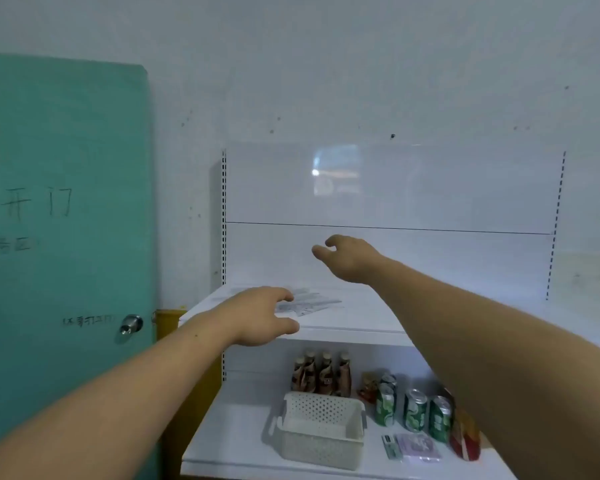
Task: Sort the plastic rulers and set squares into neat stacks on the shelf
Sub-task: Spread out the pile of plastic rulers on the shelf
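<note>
Nearest, on the lower shelf (236, 431), a white basket (321, 433) is seen, with green cans (416, 414) beside it and brown bottles (321, 372) behind. None of this is wanted for the job.

Above it, the left hand (260, 315) is held over the front edge of the upper shelf (368, 318). Its fingers are loosely curled and its thumb is set apart; nothing is gripped. Just beyond its fingertips, the clear rulers and set squares (312, 303) are spread in a loose, overlapping heap on the left part of that shelf. Because they are transparent on white, single pieces can hardly be told apart.

Farther in and higher, the right hand (347, 258) is raised above the shelf, to the right of the heap. Its fingers are slightly bent, with thumb and forefinger parted, and nothing is held. Behind it the white back panel (395, 188) is seen, and a green door (66, 237) at the far left.

The step in hand is judged to be the first reach for the heap; no stacks are seen yet. It would be best done if one piece at a time is slid off the top with flat fingertips, since thin, slick plastic is likely to cling and slip. The heap could be steadied by the left hand while pieces are drawn out by the right. Straight pieces should be laid together, triangles kept apart, and edges squared.
</note>
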